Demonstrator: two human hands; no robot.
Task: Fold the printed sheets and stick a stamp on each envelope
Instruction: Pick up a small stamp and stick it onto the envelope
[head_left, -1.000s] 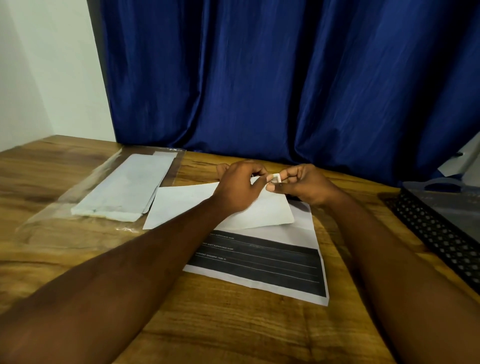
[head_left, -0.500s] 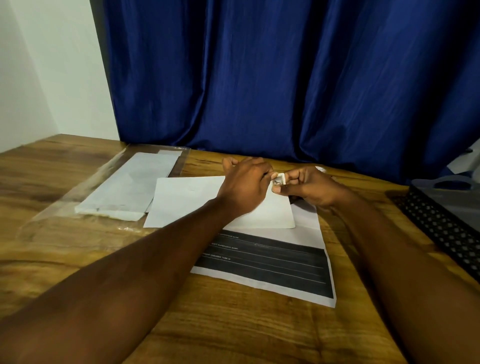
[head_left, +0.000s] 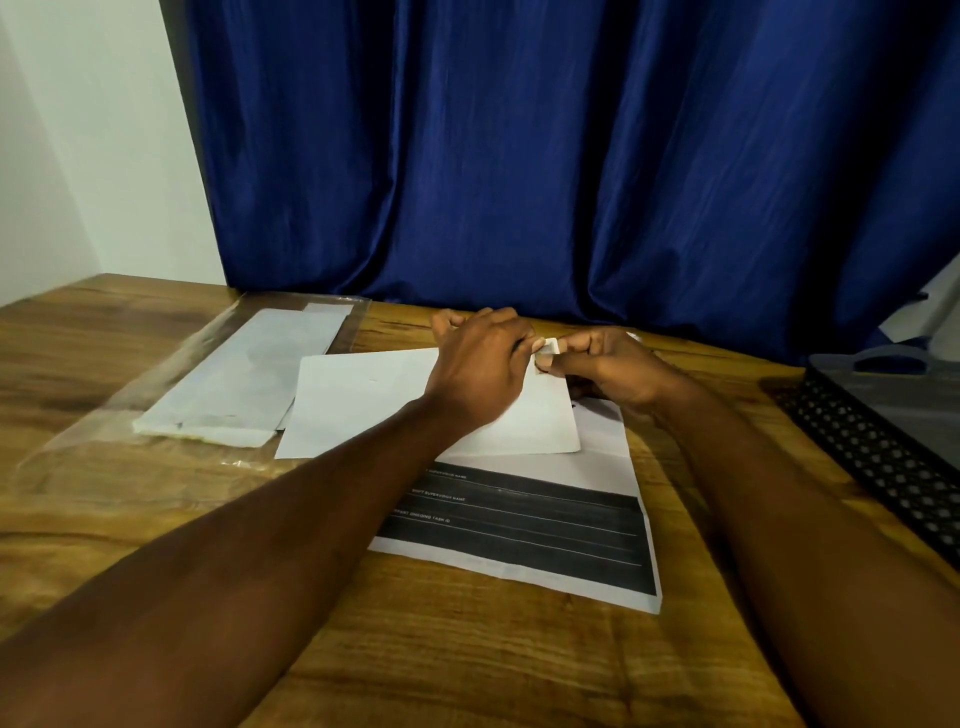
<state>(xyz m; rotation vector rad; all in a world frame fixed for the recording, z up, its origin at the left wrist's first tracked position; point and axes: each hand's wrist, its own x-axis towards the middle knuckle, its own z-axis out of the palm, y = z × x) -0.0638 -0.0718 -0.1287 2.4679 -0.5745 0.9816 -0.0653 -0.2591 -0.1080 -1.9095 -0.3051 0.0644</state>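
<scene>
A white envelope (head_left: 358, 400) lies flat on the wooden table, partly over a printed sheet (head_left: 524, 525) with black bands. Above the envelope's far right corner, my left hand (head_left: 478, 364) and my right hand (head_left: 608, 369) meet fingertip to fingertip and both pinch a small white stamp (head_left: 548, 347). The stamp's underside and the corner below it are hidden by my fingers.
A clear plastic sleeve holding a stack of white envelopes (head_left: 244, 374) lies at the left. A black mesh tray (head_left: 883, 447) stands at the right edge. A blue curtain (head_left: 571, 156) hangs behind the table.
The hands have stayed together on the stamp, shifting slightly toward the table's far side. The camera has tilted up a little.
</scene>
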